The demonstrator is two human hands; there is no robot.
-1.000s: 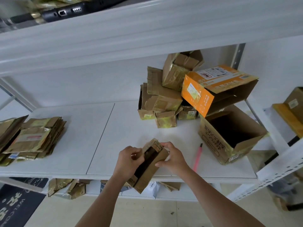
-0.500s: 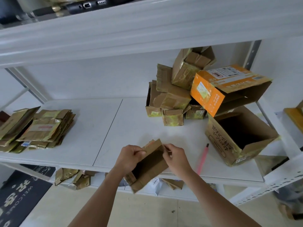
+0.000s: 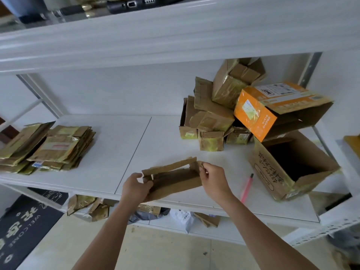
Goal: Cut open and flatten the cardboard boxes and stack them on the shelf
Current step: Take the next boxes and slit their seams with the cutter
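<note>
Two stacks of flattened boxes (image 3: 48, 145) lie at the shelf's (image 3: 109, 152) left end, above a dark mat (image 3: 21, 228) reading "WELCOME". At the front edge, the left hand (image 3: 136, 189) grips one end of a small cut-open box (image 3: 172, 177) and the right hand (image 3: 213, 179) pinches its other end flap. A pink cutter (image 3: 246, 188) lies beside it. Further right, the pile of uncut boxes (image 3: 212, 115) includes an orange printed box (image 3: 257, 114) above an open brown carton (image 3: 292, 168), handwriting illegible, its inside dark.
</note>
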